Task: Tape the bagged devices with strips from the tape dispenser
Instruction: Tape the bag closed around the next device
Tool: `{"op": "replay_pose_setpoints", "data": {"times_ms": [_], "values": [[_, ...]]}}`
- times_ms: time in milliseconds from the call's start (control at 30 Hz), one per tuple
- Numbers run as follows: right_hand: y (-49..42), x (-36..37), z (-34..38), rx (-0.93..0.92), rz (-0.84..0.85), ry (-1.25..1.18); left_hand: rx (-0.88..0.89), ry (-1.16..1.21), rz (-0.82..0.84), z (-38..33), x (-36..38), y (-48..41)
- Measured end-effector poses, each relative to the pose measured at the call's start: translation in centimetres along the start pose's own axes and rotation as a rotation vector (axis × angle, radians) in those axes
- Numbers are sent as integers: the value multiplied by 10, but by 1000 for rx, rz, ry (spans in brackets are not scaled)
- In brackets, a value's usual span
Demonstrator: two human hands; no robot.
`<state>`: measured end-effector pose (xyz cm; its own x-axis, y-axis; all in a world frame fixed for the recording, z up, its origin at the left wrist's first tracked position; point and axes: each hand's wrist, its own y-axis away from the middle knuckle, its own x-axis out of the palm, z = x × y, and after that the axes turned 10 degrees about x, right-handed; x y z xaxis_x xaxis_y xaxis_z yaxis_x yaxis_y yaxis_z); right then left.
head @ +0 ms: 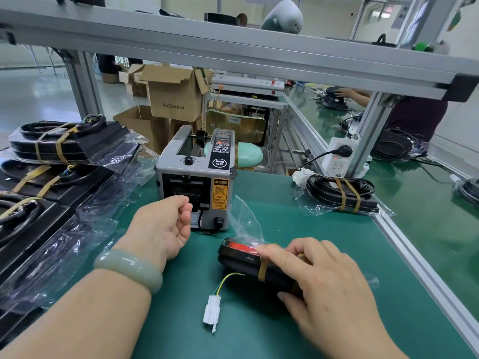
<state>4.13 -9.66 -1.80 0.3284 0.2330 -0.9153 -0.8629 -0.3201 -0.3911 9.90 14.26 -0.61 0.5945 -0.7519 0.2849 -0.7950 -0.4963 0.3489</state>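
Setting: a green-matted workbench [166, 322] on an aluminium-framed assembly line, seen from the worker's own head height
Left hand: the left hand [162, 226], a pale green bangle [129, 268] on its wrist, hangs just in front of the outlet of the tape dispenser [197, 177], fingers curled inward toward the thumb; whether a strip is pinched between them cannot be told
Right hand: the right hand [324, 275] lies spread over the bagged device [241, 257] at centre right of the mat, index fingertip pressing the folded clear plastic down onto the top, thumb against the near edge
Device: black with a red face showing through the bag, lying flat near the dispenser; a brown tape band [263, 270] crosses it beside the index finger, and loose bag film stands up at its far end
Lead: a yellow-green wire [228, 278] runs out from under the device to a white connector [212, 310] lying on the mat
Dispenser: grey, upright at the far middle of the mat, orange caution label on its front
Left side: a stack of bagged devices [64, 146], each banded with brown tape, fills the bench edge
Right side: one taped bagged device [339, 193] rests near the frame post, below a white power strip [339, 156]
Background: cardboard boxes [173, 97] behind the bench; another person's hand [344, 92] at the next station
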Motion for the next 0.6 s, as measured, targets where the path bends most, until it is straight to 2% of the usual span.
{"op": "replay_pose_setpoints", "data": {"times_ms": [233,600], "values": [[0,0,0,-3,-16,-1,26,-22,-18,-7,10,-13],[1,1,0,2,-23,-21,147,-100,-180,0,15,-32]]}}
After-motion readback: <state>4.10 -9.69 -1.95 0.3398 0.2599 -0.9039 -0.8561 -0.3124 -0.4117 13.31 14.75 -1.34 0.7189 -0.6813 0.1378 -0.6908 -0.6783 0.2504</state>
